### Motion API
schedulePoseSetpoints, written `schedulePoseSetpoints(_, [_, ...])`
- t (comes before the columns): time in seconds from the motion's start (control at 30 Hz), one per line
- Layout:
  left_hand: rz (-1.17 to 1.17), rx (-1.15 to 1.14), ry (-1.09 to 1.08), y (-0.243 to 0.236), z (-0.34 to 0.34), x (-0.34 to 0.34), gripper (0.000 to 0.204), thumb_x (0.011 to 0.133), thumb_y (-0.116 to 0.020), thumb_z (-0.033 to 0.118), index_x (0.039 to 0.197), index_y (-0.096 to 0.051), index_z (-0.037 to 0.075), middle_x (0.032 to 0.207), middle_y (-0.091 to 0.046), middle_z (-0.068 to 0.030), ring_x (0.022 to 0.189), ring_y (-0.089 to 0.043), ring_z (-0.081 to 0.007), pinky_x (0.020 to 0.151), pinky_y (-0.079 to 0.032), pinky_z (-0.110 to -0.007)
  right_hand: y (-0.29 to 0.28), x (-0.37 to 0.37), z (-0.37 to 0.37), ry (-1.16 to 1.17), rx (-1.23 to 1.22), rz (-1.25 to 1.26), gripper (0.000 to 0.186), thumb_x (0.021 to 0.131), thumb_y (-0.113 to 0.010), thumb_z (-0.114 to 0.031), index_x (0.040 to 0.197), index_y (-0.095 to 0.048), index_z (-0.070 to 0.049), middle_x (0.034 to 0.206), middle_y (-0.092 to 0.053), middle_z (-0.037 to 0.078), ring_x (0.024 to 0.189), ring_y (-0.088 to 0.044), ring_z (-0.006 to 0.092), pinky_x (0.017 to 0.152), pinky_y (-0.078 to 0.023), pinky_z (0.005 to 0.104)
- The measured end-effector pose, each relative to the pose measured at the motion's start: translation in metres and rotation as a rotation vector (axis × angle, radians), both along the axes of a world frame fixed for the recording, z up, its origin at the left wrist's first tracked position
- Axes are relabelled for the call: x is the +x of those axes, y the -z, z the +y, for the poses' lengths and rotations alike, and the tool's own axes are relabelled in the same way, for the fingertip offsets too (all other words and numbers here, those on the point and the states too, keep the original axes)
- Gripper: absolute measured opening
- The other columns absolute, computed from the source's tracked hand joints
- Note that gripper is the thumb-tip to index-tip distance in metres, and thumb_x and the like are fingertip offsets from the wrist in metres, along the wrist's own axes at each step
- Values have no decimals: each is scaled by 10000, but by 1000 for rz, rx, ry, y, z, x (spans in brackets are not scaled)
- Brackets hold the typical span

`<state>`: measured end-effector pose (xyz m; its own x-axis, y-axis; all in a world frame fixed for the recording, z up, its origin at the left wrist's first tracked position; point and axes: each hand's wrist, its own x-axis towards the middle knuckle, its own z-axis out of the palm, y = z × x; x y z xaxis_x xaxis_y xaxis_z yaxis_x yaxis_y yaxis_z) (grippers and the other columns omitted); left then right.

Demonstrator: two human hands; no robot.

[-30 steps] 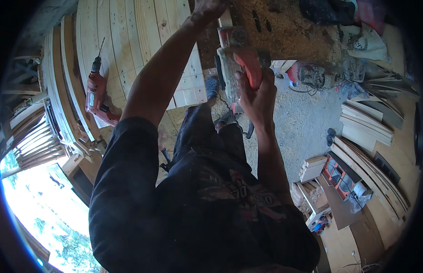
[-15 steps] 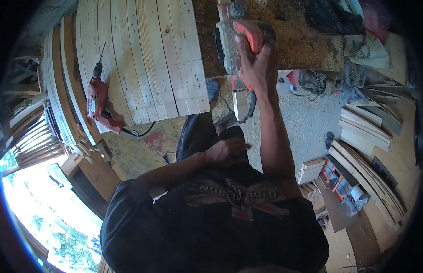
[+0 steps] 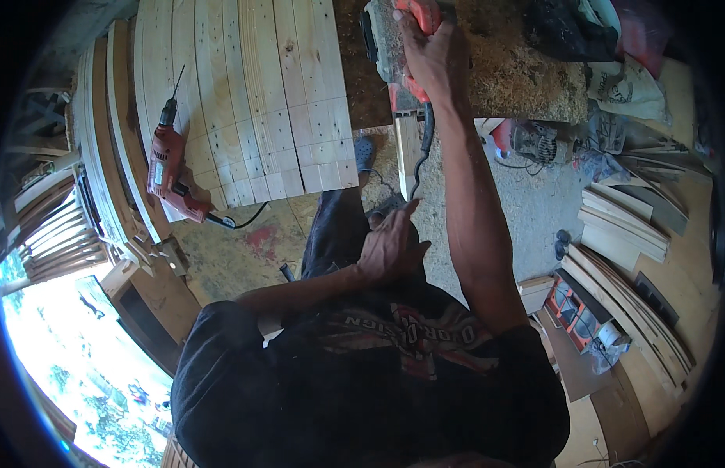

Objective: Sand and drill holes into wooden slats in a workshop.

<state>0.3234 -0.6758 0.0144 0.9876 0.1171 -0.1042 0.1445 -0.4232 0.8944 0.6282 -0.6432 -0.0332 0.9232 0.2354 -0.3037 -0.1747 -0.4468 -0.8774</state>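
Observation:
My right hand is wrapped around the red handle of an electric hand planer, whose body is dusty grey. The planer rests along a narrow wood strip that juts past the near edge of the workbench. From the planer's back a black cord hangs down beside the strip. My left hand is in front of my body, index finger stretched toward the strip's near end and thumb apart. Nothing shows in it; whether the fingertip touches the strip or cord I cannot tell.
A red corded drill lies on joined wooden boards at the left. Shavings litter the bench, with bags at its far right. Below stands a dusty machine. Stacked planks lie at the right.
The planer has moved away from me along the strip with my right hand, baring more of the strip's near end. My left hand has risen toward that end, its index finger now extended.

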Motion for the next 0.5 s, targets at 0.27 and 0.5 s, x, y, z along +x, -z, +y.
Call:
schedulePoseSetpoints(0.27, [-118, -99, 219, -5, -6, 46, 876, 892, -722, 156, 1582, -226, -56, 1615, -227, -341, 1515, -216, -521, 1220, -295, -520, -36, -8, 9, 115, 109, -387, 580, 934, -684, -483, 1316, -507, -84, 1112, -676, 167, 987, -686, 336, 790, -547, 442])
schedulePoseSetpoints(0.5, [42, 262, -324, 52, -11, 66, 981, 961, -704, 257, 1583, -33, -98, 1547, -289, -423, 1468, -296, -561, 1157, -345, -567, -65, 2, 0, -25, -161, -568, 418, 954, -739, -411, 1169, -629, -69, 913, -723, 173, 867, -742, 323, 760, -571, 417])
